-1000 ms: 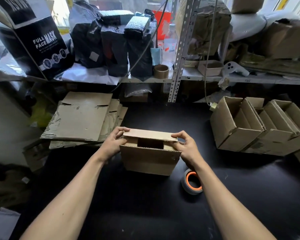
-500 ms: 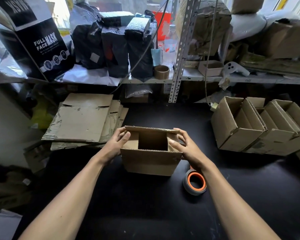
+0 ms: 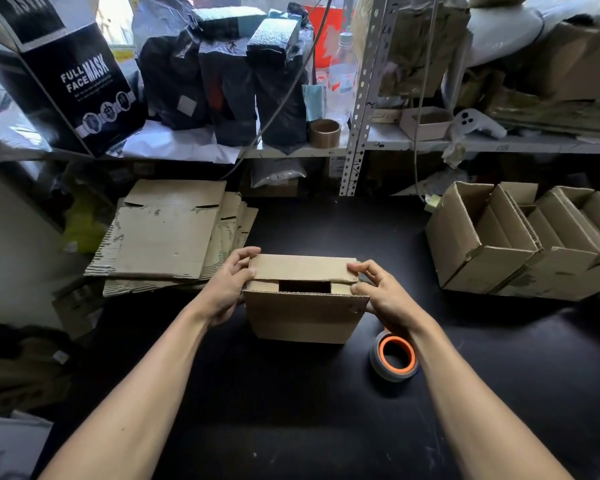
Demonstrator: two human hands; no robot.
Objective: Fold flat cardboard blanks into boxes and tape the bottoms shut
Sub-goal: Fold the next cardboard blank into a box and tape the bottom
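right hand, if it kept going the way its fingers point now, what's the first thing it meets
The right hand points left across the box; its fingers already touch the far flap, so it meets that first, probably then the left hand.

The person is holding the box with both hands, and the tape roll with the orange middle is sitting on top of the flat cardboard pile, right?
Not quite. Both hands, left hand and right hand, do hold the box, but the head view shows the tape roll lying on the black table beside the right wrist, not on the flat cardboard pile.
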